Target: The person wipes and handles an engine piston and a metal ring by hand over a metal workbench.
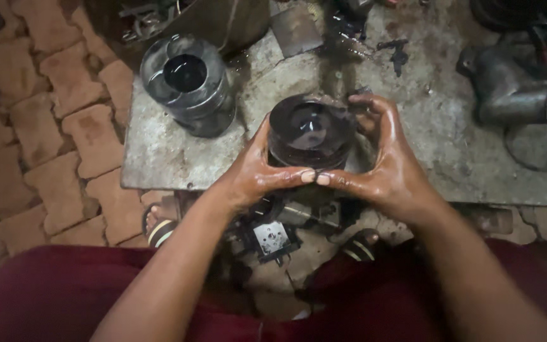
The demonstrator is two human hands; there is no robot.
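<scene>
A dark, oily piston (311,130) with a bowl-shaped crown stands upright near the front edge of a worn metal bench (159,158). Both my hands wrap around its sides. My left hand (257,171) cups the left side. My right hand (387,161) cups the right side, fingers curled over the far rim. The two thumbs meet in front of the piston. Both hands shine with oil.
A second, shinier piston (190,82) stands at the bench's back left. A grey metal pipe fitting (511,88) lies at the right, small dark parts (397,50) at the back. Brick paving (45,126) is on the left. My sandalled feet (159,229) and a small metal part (272,239) sit below the bench.
</scene>
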